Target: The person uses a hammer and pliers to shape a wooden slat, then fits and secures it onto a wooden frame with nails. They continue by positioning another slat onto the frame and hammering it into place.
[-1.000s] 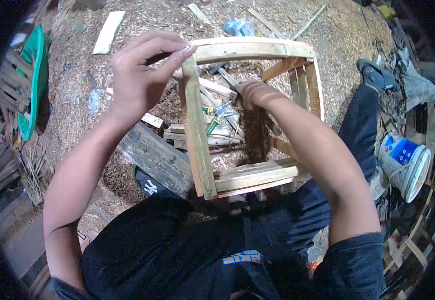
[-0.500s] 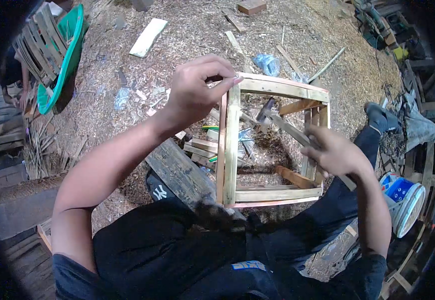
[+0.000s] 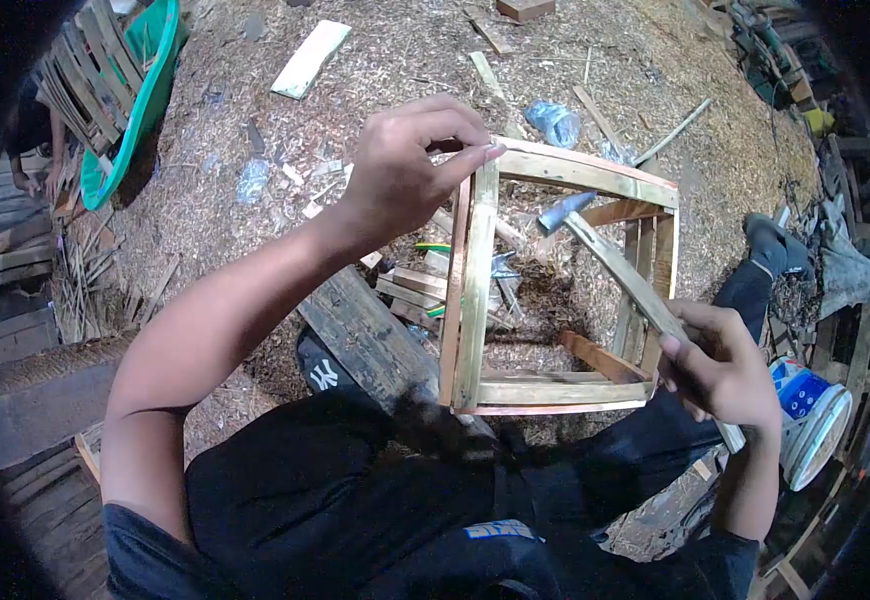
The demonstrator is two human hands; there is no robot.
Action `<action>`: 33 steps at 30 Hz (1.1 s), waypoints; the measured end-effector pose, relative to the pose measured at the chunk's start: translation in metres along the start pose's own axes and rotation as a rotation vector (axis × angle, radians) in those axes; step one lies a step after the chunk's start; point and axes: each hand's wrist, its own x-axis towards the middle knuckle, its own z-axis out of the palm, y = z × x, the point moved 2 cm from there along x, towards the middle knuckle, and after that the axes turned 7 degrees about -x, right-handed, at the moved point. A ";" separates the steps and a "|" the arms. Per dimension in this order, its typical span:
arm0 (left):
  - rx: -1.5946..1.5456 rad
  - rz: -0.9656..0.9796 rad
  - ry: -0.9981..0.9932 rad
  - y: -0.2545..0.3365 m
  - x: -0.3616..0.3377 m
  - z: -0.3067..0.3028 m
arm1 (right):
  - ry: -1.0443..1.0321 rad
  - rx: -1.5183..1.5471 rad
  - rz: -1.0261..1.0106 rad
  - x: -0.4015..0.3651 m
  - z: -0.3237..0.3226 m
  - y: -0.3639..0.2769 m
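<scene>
My right hand (image 3: 720, 365) is wrapped round the wooden handle of a hammer (image 3: 620, 270). The metal hammer head (image 3: 566, 212) hangs over the open middle of a wooden frame (image 3: 475, 290), apart from its slats. At the frame's upper left corner, my left hand (image 3: 415, 160) has thumb and forefinger pinched together. Whatever sits between those fingertips is too small to make out. The frame is a box of thin slats, resting near my lap, with crosspieces showing on its right side.
A worn plank (image 3: 370, 340) lies under the frame's left side. Wood offcuts (image 3: 415, 285), a pale board (image 3: 311, 60) and crumpled plastic (image 3: 555, 125) lie on the chip-covered ground. A green wheelbarrow (image 3: 145, 120) holds slats, with another person beside it. A bucket (image 3: 817, 430) is at right.
My right hand has moved right and down with the hammer, and the hammer head has risen slightly. My left hand stays pinched at the frame's corner; the whole view has shifted a little.
</scene>
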 end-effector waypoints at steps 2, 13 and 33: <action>-0.004 -0.008 0.005 -0.001 -0.001 0.001 | -0.019 0.029 -0.001 -0.010 -0.004 -0.005; -0.021 -0.043 0.012 -0.001 -0.002 0.000 | 0.386 -0.509 -0.835 0.023 0.022 -0.013; 0.009 -0.033 -0.002 -0.005 -0.003 0.002 | 0.461 -0.640 -0.918 0.039 0.030 -0.018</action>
